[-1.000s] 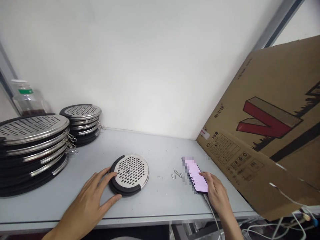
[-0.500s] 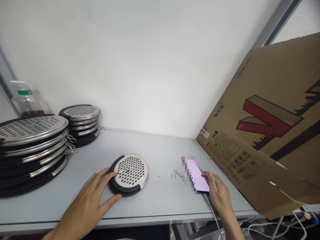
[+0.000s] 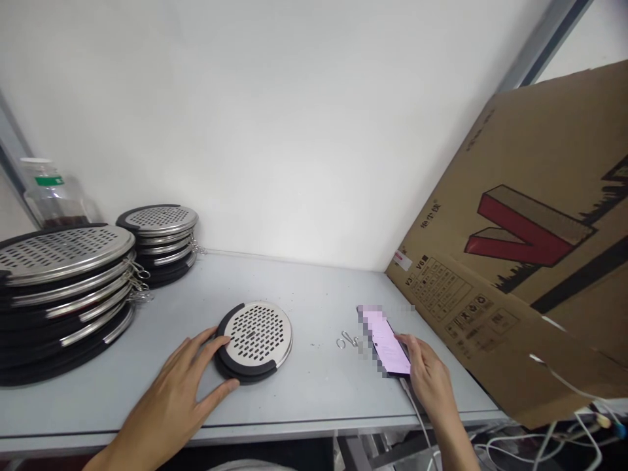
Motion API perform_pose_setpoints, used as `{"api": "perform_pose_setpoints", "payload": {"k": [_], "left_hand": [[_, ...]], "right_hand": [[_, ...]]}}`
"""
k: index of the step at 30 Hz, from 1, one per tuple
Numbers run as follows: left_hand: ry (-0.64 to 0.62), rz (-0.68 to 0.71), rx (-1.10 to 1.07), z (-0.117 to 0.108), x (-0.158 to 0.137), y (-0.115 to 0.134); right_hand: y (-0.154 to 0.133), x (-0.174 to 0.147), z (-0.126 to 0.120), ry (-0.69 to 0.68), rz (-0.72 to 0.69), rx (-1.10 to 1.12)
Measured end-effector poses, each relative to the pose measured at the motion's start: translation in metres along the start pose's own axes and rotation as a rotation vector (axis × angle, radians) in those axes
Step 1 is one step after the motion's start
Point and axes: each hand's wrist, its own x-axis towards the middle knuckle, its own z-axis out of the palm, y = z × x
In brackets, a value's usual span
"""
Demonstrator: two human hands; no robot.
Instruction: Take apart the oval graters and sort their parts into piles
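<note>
- Spreads fingers and thumb of the left hand [image 3: 176,389] along the left rim of a perforated disc [image 3: 258,333], flat on the table [image 3: 294,405].
- Touches a phone [image 3: 391,352] with a fingertip of the right hand [image 3: 432,376]; impossible to judge any pinch, with other fingers hidden.
- Looks part-way, judging by the front stack [image 3: 69,252] and rear stack [image 3: 161,219] at left, apart from the single disc; unclear what remains.
- Shows a loose metal clip [image 3: 349,338] between disc and phone.
- Backs onto a white wall [image 3: 304,131], with a carton [image 3: 515,294] at right.

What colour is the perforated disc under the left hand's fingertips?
The perforated disc is silver, with black edging partway round; the head view shows it.
</note>
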Motion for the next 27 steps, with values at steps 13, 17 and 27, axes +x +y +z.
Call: {"api": "perform_pose_setpoints", "payload": {"k": [13, 17, 27], "left_hand": [[-0.017, -0.006, -0.002, -0.0017, 0.0003, 0.0021], [-0.022, -0.005, 0.002, -0.0014, 0.0002, 0.0018], [-0.011, -0.017, -0.019, -0.0012, -0.0002, 0.0018]], "right_hand": [[-0.0028, -0.0011, -0.0007, 0.012, 0.031, 0.0], [-0.0048, -0.0019, -0.0019, 0.006, 0.042, -0.005], [-0.0057, -0.0016, -0.0012, 0.004, 0.044, -0.016]]}}
